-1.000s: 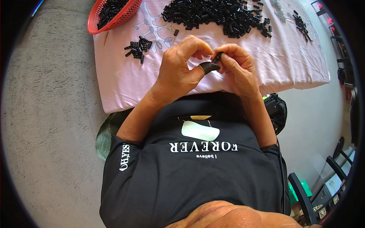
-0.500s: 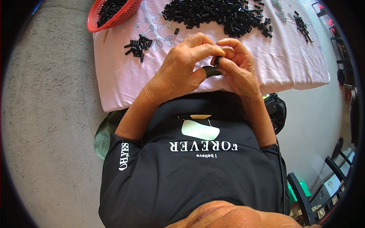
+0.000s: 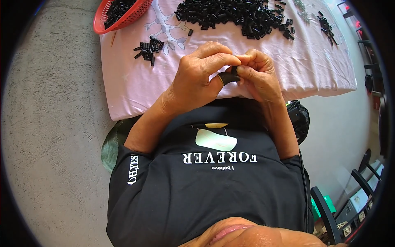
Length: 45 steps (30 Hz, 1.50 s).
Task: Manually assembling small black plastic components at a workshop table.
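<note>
Over the near edge of the cloth-covered table, my left hand [image 3: 198, 74] and my right hand [image 3: 262, 77] meet, fingertips pinched together. Between them is a small black piece [image 3: 235, 70], mostly covered by the fingers; it looks like the short tube-shaped parts on the table. A black finger cot [image 3: 228, 78] with a yellowish rim sleeves my left thumb. Beyond my hands lies a big heap of short black parts [image 3: 230, 14]. A smaller cluster of black parts [image 3: 149, 49] rests to the left of my left hand.
A red plastic basket [image 3: 133, 18] filled with black parts stands at the far left. Thin black pieces [image 3: 327, 29] lie at the far right of the pink patterned tablecloth [image 3: 321, 70]. Dark chairs [image 3: 327, 212] stand on the floor at the lower right.
My right fingers, partly raised and spread before, have closed in against the left fingertips. The black piece is now more hidden between them.
</note>
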{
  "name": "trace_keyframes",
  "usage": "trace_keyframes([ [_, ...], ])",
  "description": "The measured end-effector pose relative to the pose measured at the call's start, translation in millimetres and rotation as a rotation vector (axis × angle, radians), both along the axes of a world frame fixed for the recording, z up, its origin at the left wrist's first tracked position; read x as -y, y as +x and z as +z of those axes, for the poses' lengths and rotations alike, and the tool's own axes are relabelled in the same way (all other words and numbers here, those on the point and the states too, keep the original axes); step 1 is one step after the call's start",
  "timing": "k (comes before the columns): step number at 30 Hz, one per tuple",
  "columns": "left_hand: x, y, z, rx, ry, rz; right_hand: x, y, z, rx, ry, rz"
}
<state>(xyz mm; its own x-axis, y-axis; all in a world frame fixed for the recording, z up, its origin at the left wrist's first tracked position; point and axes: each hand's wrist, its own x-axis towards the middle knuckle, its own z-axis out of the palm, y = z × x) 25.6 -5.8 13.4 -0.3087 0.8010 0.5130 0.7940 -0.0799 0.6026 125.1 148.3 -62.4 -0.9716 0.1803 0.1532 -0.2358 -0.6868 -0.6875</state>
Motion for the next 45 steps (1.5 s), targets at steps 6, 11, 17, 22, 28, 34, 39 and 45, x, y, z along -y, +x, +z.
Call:
trace_keyframes([
  [6,-1.7,5.9,-3.6,0.069,0.049,0.036,1.8,2.0,-2.5,-0.019,0.062,-0.066],
  [11,9.2,-9.1,1.3,0.018,0.039,0.204,8.8,-0.1,12.4,0.033,0.146,-0.092],
  [17,47.5,-72.3,-19.9,-0.133,-0.128,0.502,0.2,-4.9,1.8,-0.005,0.09,-0.118],
  [22,69.8,-102.2,-36.5,-0.283,-0.356,0.64,3.5,-6.5,3.9,0.009,0.054,-0.121],
  [28,63.2,-101.0,-36.3,-0.311,-0.395,0.664,3.3,-5.0,2.9,0.017,0.057,-0.127],
  [34,59.1,-102.2,-34.6,-0.257,-0.358,0.631,3.1,-5.2,4.0,0.026,0.048,-0.122],
  [39,32.5,-91.7,-38.9,-0.194,-0.3,0.541,3.9,-6.5,3.3,0.04,0.045,-0.136],
  [45,16.2,-93.2,-45.9,-0.363,-0.348,0.553,7.9,-9.9,1.4,0.022,0.037,-0.221],
])
